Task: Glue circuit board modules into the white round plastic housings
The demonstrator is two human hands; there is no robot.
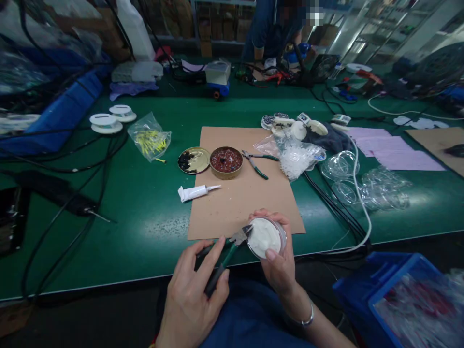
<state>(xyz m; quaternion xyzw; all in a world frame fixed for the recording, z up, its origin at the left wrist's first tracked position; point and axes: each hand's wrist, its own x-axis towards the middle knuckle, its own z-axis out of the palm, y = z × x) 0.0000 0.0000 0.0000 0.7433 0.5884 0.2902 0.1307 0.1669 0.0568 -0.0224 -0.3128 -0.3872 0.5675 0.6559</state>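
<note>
In the head view, the work looks under way, not finished: the left hand (192, 287) has its fingers closed around the handles of a pair of green-handled cutters (227, 255), whose tips meet the rim of a round case (265, 238). The right hand (282, 271) holds that case in front of the body, just past the near edge of the cardboard sheet (246, 208), fingers clamped on its edge and thumb on its white face. Nothing shows as cut away, so what is done and what is left cannot be told.

Counted, there is one case in hand and two cutting tools: the held cutters and the pliers (261, 169) lying open on the cardboard. Beside them sit one tin (226, 169), one lid (198, 160) and one tube (194, 193). Farther left on the worktop (145, 261) are one bag of yellow pieces (149, 137) and two white round parts (105, 123). The clear rings (384, 188) at right overlap too much to count.
</note>
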